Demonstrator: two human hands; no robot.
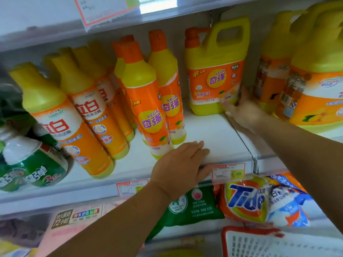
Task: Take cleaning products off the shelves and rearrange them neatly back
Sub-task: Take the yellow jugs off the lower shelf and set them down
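a: two hands up at the shelf [219, 138], and only one is on a product. our right hand [239, 106] is wrapped round the lower right corner of the yellow handled jug [216, 71], thumb across the label, the other digits hidden behind it.

b: and the left?

a: our left hand [178, 167] lies flat, fingers together and holding nothing, on the shelf's front edge, well in front of the jug and touching nothing but the board. its fingertips sit just beside the base of the front keon bottle [146, 101].

b: so which step do we judge this to be?

a: we read it as putting back and squaring up. the jug stands upright at the back, with a bare patch of shelf in front of it and the slim bottles to its left. the big yellow jugs [304, 75] stand to its right.

b: next move?

a: probably sliding the jug forward into that patch, label facing out, with the left hand ready to steady it. whether the right hand is gripping or only nudging, we cannot tell.

b: anything to mind?

a: the leaning bottles [61, 115] far left of the jug look untidy; they would want straightening after.
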